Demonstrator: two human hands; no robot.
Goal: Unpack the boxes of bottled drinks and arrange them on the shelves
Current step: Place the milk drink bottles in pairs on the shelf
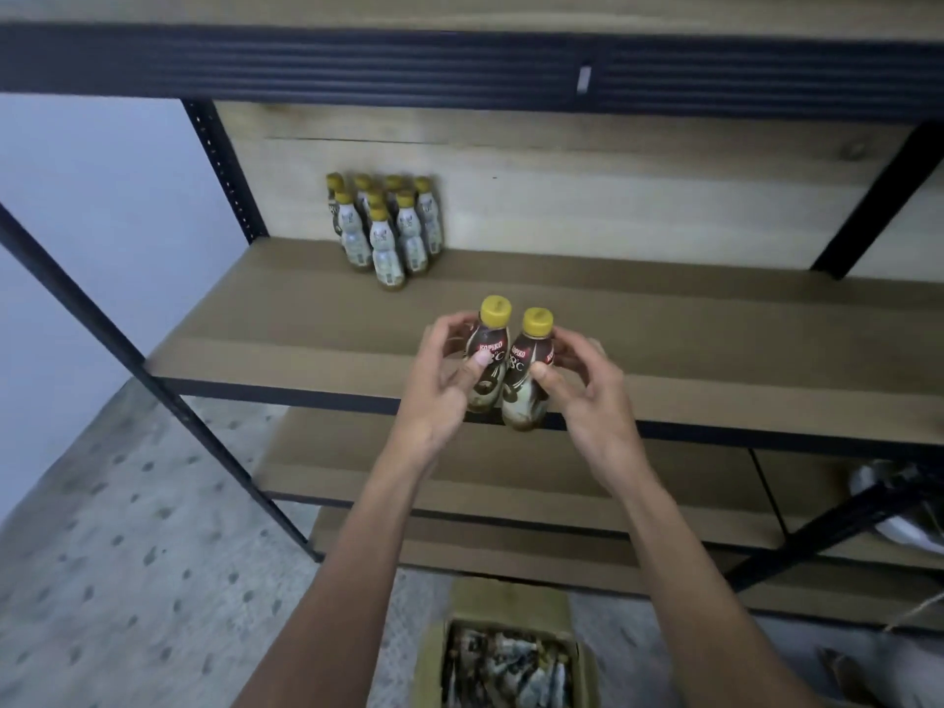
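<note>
My left hand [443, 380] grips a brown Kopiko bottle with a yellow cap [489, 360]. A second such bottle [526, 373] stands upright in the grip of my right hand [580, 380]. Both bottles are side by side, touching, above the front edge of the wooden shelf board [306, 339]. Several matching bottles [385, 227] stand grouped at the back left of that shelf. An open cardboard box [505, 656] with more bottles lies on the floor below my arms.
Black metal uprights [102, 324] frame the rack, and a dark beam [459, 69] of the shelf above runs overhead. Lower shelf boards [511, 493] sit beneath. A white object [899, 503] lies on the lower right shelf. Speckled floor spreads at the left.
</note>
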